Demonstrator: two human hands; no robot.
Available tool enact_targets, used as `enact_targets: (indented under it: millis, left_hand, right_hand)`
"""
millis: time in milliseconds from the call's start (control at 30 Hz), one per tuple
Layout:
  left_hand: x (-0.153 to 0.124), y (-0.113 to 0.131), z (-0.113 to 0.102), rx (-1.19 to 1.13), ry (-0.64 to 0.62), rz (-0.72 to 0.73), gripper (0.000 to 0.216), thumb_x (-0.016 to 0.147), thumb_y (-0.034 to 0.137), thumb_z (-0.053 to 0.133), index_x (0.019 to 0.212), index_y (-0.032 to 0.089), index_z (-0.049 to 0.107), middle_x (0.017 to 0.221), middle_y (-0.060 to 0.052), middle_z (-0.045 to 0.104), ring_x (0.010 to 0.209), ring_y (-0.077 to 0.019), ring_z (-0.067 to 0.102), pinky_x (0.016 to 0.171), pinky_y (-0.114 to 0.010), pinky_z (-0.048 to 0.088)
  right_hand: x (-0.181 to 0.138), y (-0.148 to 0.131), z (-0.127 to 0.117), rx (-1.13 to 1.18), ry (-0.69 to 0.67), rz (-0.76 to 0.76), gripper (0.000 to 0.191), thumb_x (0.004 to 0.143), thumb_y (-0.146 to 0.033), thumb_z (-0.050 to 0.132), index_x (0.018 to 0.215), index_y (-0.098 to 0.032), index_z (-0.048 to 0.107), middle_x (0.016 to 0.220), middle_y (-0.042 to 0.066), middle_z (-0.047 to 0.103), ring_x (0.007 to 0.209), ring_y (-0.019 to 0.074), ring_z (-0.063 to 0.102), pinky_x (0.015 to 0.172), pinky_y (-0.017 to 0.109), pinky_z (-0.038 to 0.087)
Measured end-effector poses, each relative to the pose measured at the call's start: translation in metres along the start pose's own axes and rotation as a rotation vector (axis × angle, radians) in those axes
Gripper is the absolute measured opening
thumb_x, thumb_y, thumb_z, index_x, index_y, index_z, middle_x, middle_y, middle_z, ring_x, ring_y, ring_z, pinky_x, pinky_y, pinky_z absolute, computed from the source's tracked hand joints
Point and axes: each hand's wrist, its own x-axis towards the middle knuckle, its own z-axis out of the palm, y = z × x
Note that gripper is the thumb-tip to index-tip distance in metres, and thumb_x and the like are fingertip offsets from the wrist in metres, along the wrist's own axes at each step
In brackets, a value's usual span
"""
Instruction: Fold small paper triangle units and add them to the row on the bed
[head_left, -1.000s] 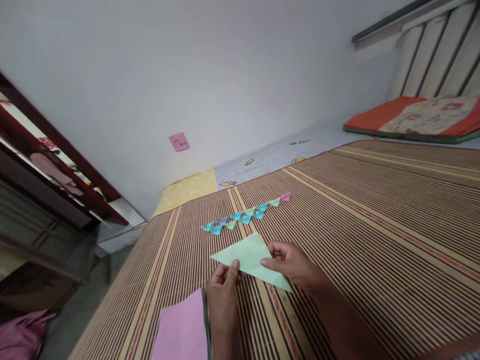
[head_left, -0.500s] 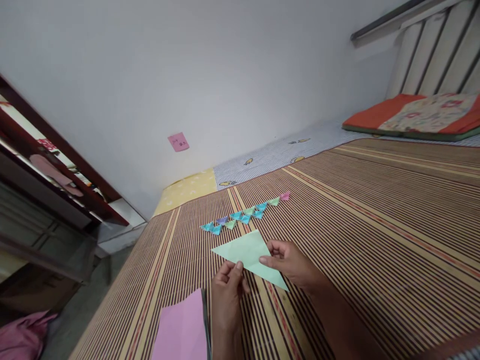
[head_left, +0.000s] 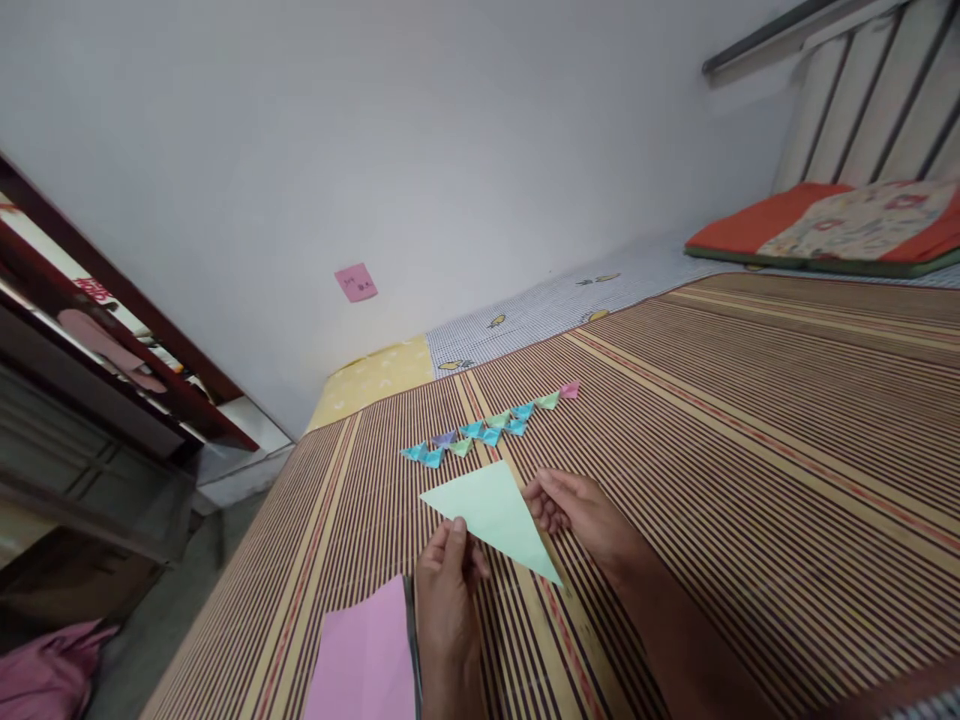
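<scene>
A pale green sheet of paper [head_left: 487, 510], folded into a triangle, is held above the striped mat. My left hand [head_left: 450, 585] pinches its lower left edge, thumb on top and fingers beneath. Close to the paper's right edge is my right hand [head_left: 574, 510]; its thumb is lifted off the sheet and its fingers are loosely curled with a gap to the thumb. Whether those fingertips still touch the edge is hard to tell. Beyond the paper lies a zigzag row of small folded paper triangles [head_left: 491, 437] in blue, green, purple and pink.
Pink paper sheets [head_left: 364, 655] with a dark edge lie left of my left hand. The striped mat [head_left: 720, 430] covers the bed, with a patterned sheet [head_left: 517, 325] along the wall. An orange floral cushion [head_left: 817, 228] sits at the far right. A pink note [head_left: 356, 283] sticks to the wall.
My right thumb has come off the green paper, and that hand has shifted slightly up. The paper and my left hand have moved a little to the left.
</scene>
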Motion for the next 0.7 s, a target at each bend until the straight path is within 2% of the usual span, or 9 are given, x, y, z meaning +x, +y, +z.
enact_targets:
  millis: [233, 400, 533, 567, 633, 700]
  left_hand:
    - [-0.004, 0.002, 0.005, -0.014, -0.016, 0.007, 0.033, 0.079, 0.048, 0.075, 0.076, 0.017, 0.063, 0.053, 0.004, 0.054, 0.051, -0.0102, 0.046, 0.054, -0.020, 0.040]
    - [-0.004, 0.001, 0.007, 0.012, -0.061, 0.021, 0.037, 0.081, 0.051, 0.072, 0.072, 0.017, 0.062, 0.052, 0.003, 0.054, 0.051, -0.0099, 0.044, 0.051, -0.020, 0.036]
    - [-0.006, 0.002, 0.009, 0.049, -0.110, 0.009, 0.036, 0.085, 0.050, 0.069, 0.075, 0.015, 0.066, 0.054, 0.002, 0.057, 0.050, -0.0100, 0.046, 0.050, -0.021, 0.036]
    - [-0.006, 0.002, 0.009, 0.058, -0.111, 0.005, 0.034, 0.085, 0.049, 0.069, 0.081, 0.015, 0.069, 0.060, 0.000, 0.063, 0.054, -0.0107, 0.052, 0.053, -0.021, 0.039]
    - [-0.006, 0.002, 0.012, 0.073, -0.108, 0.002, 0.038, 0.083, 0.046, 0.073, 0.106, 0.016, 0.071, 0.089, -0.008, 0.075, 0.075, -0.0153, 0.066, 0.065, -0.023, 0.048]
    - [-0.005, 0.001, 0.014, 0.081, -0.125, 0.011, 0.071, 0.076, 0.044, 0.080, 0.138, 0.019, 0.055, 0.127, -0.016, 0.069, 0.106, -0.0240, 0.068, 0.085, -0.033, 0.053]
  right_hand:
    - [0.002, 0.004, -0.002, -0.043, -0.008, -0.018, 0.044, 0.080, -0.059, 0.071, 0.073, -0.016, 0.066, 0.058, -0.003, 0.058, 0.051, 0.0101, 0.052, 0.051, 0.022, 0.038]
    - [0.000, 0.001, 0.003, -0.062, -0.032, 0.002, 0.033, 0.077, -0.047, 0.077, 0.078, -0.016, 0.069, 0.060, -0.003, 0.063, 0.050, 0.0099, 0.054, 0.049, 0.020, 0.039]
    - [-0.002, -0.003, 0.012, -0.097, -0.070, -0.015, 0.035, 0.072, -0.048, 0.079, 0.083, -0.015, 0.074, 0.066, 0.002, 0.071, 0.055, 0.0163, 0.064, 0.053, 0.026, 0.049]
    - [-0.002, -0.003, 0.013, -0.114, -0.062, -0.031, 0.036, 0.071, -0.048, 0.079, 0.087, -0.015, 0.075, 0.069, 0.004, 0.073, 0.058, 0.0188, 0.067, 0.056, 0.029, 0.052]
    - [-0.002, -0.003, 0.014, -0.161, -0.003, -0.074, 0.039, 0.075, -0.048, 0.075, 0.095, -0.015, 0.075, 0.078, 0.007, 0.077, 0.066, 0.0229, 0.070, 0.061, 0.033, 0.056]
    - [-0.001, -0.001, 0.013, -0.231, 0.101, -0.130, 0.036, 0.081, -0.043, 0.068, 0.104, -0.015, 0.074, 0.088, 0.009, 0.078, 0.076, 0.0252, 0.072, 0.068, 0.034, 0.056]
